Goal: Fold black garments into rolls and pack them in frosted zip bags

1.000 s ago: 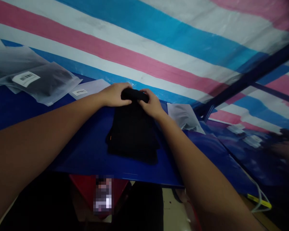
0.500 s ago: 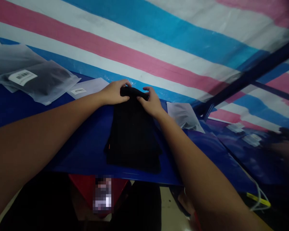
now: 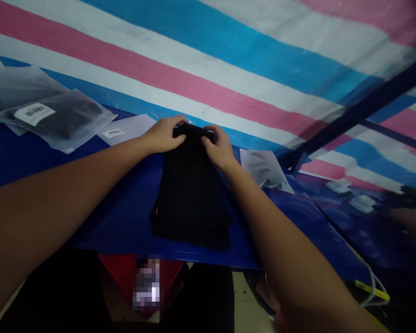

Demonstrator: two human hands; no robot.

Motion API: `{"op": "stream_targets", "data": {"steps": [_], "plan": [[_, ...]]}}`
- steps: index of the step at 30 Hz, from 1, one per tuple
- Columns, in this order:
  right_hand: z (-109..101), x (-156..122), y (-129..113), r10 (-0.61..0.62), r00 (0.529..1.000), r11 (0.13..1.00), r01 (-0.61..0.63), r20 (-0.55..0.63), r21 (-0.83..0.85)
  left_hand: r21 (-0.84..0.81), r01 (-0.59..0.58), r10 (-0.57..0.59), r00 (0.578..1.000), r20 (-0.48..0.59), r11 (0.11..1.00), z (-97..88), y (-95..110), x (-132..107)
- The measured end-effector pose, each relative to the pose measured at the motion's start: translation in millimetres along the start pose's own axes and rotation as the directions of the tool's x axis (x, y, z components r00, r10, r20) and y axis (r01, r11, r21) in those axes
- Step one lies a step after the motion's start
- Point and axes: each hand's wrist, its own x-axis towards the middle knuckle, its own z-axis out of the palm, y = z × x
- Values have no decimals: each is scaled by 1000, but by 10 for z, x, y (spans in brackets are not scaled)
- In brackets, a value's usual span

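A folded black garment (image 3: pixel 192 189) lies lengthwise on the blue table (image 3: pixel 121 208), its near corners fanned slightly apart and a small orange mark by its left edge. At its far end, my left hand (image 3: pixel 166 133) pinches the left corner between thumb and fingers. My right hand (image 3: pixel 219 143) grips the opposite corner the same way, thumb on top. Between the two hands the far edge of the cloth is folded over. Which kind of garment it is, I cannot tell.
Frosted zip bags (image 3: pixel 69 115) with barcode labels and dark contents lie at left, beside a flatter labelled bag (image 3: pixel 125 129). Another frosted bag (image 3: pixel 265 169) rests right of my hand. Striped sheeting (image 3: pixel 194 60) hangs behind; a dark metal bar (image 3: pixel 360 101) slants at right.
The raised fold at the garment's far end has flattened between my hands. My right thumb has shifted slightly; both hands keep their grip.
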Motion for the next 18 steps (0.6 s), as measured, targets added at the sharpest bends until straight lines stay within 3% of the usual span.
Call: {"op": "stream_targets", "data": {"steps": [5,10,14,18], "plan": [[3,26,-15,113,993,991,-114,13,73,-12,-52,53,996,65,999,16,-22,-9],[-39,39,-34,155,987,980,-158,37,123,-18,-43,43,999,-6,999,12,30,15],[-89,24,-80,10,993,991,-26,118,131,-28,-61,59,996,-63,998,8,67,25],[-38,2,-112,-156,985,987,154,70,33,-55,-58,55,997,-59,997,29,99,18]]}}
